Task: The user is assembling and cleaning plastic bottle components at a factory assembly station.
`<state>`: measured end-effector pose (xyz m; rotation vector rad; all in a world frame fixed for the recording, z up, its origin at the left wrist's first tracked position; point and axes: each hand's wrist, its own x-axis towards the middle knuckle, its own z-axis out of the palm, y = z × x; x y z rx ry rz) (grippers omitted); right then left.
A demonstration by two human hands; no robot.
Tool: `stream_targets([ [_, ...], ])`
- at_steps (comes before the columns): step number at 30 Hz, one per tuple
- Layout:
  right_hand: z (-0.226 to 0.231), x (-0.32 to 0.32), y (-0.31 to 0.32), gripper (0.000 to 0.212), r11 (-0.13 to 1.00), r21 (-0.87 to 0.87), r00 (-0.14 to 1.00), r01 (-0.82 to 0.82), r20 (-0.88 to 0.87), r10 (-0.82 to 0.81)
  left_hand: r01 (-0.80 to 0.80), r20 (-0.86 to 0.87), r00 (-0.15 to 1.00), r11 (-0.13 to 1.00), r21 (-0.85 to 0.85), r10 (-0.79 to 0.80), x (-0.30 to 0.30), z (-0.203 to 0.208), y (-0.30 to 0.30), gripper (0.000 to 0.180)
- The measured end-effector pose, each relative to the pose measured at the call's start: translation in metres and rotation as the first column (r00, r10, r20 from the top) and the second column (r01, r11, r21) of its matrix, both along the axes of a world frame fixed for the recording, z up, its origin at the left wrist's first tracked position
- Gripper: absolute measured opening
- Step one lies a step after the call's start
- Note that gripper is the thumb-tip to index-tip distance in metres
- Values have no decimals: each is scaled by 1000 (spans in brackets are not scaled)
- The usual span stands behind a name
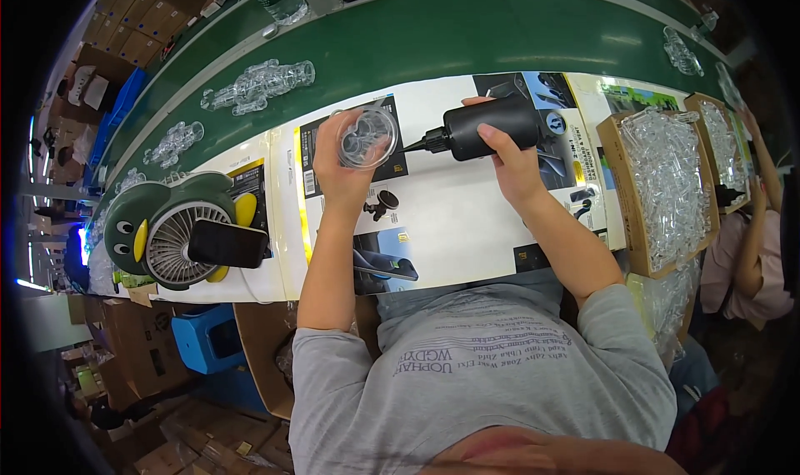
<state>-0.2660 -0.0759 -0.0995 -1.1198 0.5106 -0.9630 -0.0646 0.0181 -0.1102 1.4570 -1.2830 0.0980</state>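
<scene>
Grey T-shirt (492, 342) is seen nearest to the camera, and beyond it both forearms are stretched over a printed sheet (454, 242). By the left hand (333, 152), with fingers curled around it, a clear round plastic part (367, 137) is held above the sheet. By the right hand (510, 162), a black squeeze bottle (492, 131) is gripped, lying almost level, and its thin nozzle (425, 143) is pointed toward the part. Whether the tip is touching cannot be told. Probably, liquid is being applied, or is about to be. For the next move, a steady nozzle and a gentle, measured squeeze seem to be required.
</scene>
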Motion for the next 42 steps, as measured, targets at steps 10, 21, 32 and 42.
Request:
stream_targets([
  [10, 1, 0, 1, 38, 1000, -9, 999, 11, 33, -10, 29, 33, 999, 999, -25, -28, -5, 1, -2, 41],
  [21, 0, -1, -1, 37, 1000, 1, 1000, 3, 20, -3, 10, 93, 996, 999, -33, -7, -6, 4, -1, 42],
  [32, 2, -2, -2, 37, 1000, -16, 1000, -3, 22, 3, 31, 121, 992, 998, -59, -23, -6, 4, -2, 43],
  [42, 1, -5, -6, 37, 999, -39, 999, 28, 42, -26, 38, 149, 988, 997, -65, -28, -7, 6, -2, 43],
])
